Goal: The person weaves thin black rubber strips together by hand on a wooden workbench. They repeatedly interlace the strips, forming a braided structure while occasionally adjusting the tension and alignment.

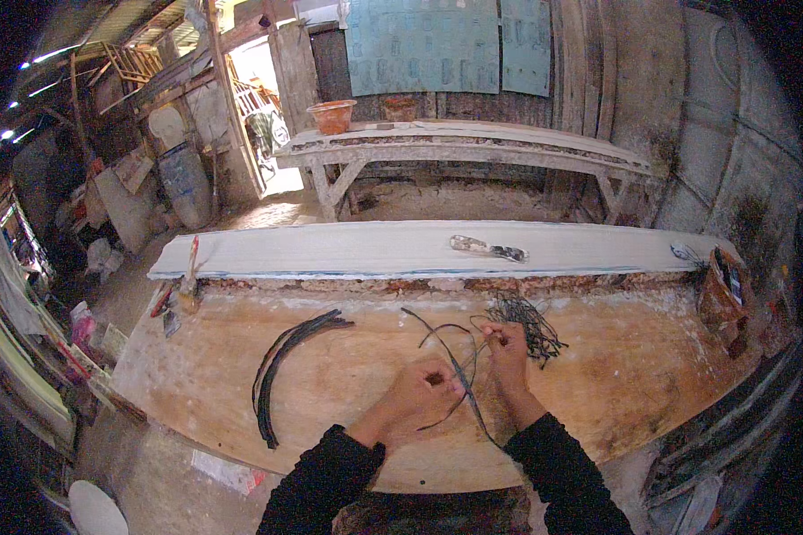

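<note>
My left hand (pixel 422 390) is closed in a pinch over the wooden board, gripping thin dark strands (pixel 460 367) that cross and curve between my hands. My right hand (pixel 506 350) is also closed, its fingertips pinched on a thin dark strand at the near side of a tangled pile of short dark strands (pixel 531 325). Left of both hands, a curved bundle of longer dark strips (pixel 277 374) lies on the board. Whether the strands are wire, rubber or plastic I cannot tell.
A long white plank (pixel 357 254) spans the board's far edge, with a paint-smeared tool (pixel 489 248) on it. A brush (pixel 190 272) leans at the left. At the right end stands a brown container (pixel 721 294). Behind, a bench (pixel 473 147) carries an orange basin (pixel 332 117).
</note>
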`<state>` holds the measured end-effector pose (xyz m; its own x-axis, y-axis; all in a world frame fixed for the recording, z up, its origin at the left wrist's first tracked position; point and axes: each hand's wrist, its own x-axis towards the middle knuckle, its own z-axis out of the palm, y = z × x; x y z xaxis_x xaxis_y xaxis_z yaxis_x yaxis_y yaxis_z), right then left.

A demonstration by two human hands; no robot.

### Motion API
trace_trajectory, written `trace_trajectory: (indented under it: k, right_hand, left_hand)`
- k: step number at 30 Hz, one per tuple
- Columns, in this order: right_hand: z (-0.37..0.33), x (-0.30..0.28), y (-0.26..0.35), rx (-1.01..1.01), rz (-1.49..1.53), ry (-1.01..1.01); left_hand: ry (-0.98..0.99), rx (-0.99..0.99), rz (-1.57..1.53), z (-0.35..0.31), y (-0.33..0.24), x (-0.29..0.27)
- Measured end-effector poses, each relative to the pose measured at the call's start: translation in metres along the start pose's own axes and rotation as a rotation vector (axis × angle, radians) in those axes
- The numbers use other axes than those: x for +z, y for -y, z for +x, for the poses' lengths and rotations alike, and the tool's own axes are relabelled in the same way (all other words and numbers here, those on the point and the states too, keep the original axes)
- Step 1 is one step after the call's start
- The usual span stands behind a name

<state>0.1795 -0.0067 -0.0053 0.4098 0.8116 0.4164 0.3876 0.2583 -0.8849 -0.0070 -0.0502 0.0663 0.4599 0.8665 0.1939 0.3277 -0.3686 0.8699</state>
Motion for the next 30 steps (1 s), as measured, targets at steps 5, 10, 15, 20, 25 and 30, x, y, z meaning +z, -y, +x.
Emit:
trace_trajectory:
  k: [5,10,15,20,25,30]
  right_hand:
    - [0.000,-0.007,0.007,-0.016,0.063,0.253]
    - [-0.035,0.003,0.050,-0.002,0.285,0.668]
    - [-0.053,0.016,0.043,-0.343,0.314,1.020]
    - [-0.047,0.010,0.051,-0.392,0.312,1.037]
    - [-0.039,-0.001,0.062,-0.218,0.321,0.945]
    - [-0.031,-0.009,0.073,0.096,0.267,0.651]
  left_hand:
    - [-0.395,-0.148,-0.222,0.030,0.092,-0.019]
    - [-0.594,-0.166,-0.168,0.027,0.096,-0.039]
    - [-0.526,-0.226,-0.625,0.036,0.128,-0.028]
    - [-0.469,-0.216,-0.624,0.033,0.122,-0.027]
    - [-0.376,-0.374,-0.892,0.021,0.069,-0.024]
    - [-0.281,-0.294,-0.645,0.015,0.058,-0.022]
